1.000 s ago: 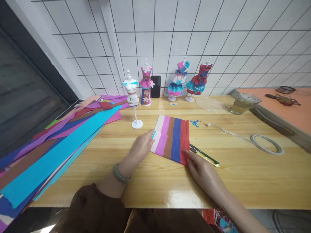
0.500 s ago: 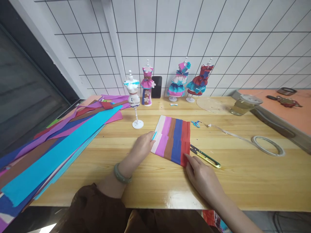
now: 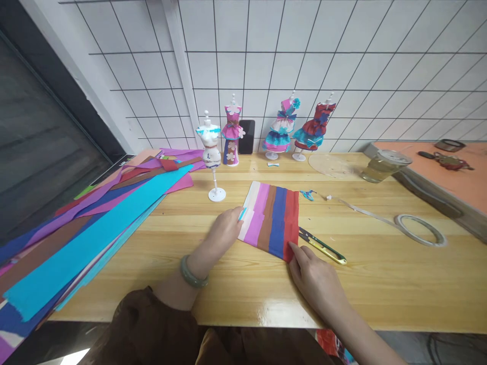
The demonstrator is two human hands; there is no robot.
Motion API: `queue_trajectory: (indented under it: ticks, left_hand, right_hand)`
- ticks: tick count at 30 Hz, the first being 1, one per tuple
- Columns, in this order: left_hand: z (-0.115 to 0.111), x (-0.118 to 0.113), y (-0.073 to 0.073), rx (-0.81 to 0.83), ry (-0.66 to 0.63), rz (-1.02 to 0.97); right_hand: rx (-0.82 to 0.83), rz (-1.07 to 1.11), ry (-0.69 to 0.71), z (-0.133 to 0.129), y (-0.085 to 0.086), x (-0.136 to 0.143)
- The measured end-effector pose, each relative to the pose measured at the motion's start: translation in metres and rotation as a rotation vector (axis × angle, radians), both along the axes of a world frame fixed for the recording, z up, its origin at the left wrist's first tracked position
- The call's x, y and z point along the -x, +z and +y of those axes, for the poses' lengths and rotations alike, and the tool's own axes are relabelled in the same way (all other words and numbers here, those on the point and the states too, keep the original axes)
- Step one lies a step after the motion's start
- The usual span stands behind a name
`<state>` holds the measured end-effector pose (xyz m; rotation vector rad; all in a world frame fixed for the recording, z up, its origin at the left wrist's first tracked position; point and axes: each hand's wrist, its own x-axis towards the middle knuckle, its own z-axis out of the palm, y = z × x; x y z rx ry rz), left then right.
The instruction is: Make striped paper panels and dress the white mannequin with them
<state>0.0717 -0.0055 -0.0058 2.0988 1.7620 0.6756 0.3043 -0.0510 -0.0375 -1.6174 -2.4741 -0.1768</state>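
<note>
A striped piece of crepe paper (image 3: 276,223), in white, purple, brown, blue and red bands, lies on the wooden table in front of me. At its left edge, my left hand (image 3: 225,226) is closed with thumb and finger pinching the paper; a bit of light blue shows at the fingertips. My right hand (image 3: 314,274) pinches the lower red corner between thumb and forefinger. Just right of the paper lie yellow-and-black thread snips (image 3: 323,246), partly covered by it. A small blue-and-purple bow (image 3: 308,195) rests beyond the red edge.
A bare white mini mannequin (image 3: 211,152) stands behind my left hand. Three dressed mannequins, one in a pink dress (image 3: 232,132), line the wall beside a black phone (image 3: 247,137). Crepe strips (image 3: 102,223) heap at left. At right are a tape roll (image 3: 420,230) and a cup (image 3: 386,166).
</note>
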Motion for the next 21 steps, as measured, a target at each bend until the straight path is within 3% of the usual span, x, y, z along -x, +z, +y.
queue_trajectory:
  ticks: [21]
  left_hand:
    - [-0.0030, -0.0030, 0.0064, 0.167, 0.094, 0.164]
  right_hand:
    - [-0.037, -0.064, -0.003, -0.0016, 0.0015, 0.0033]
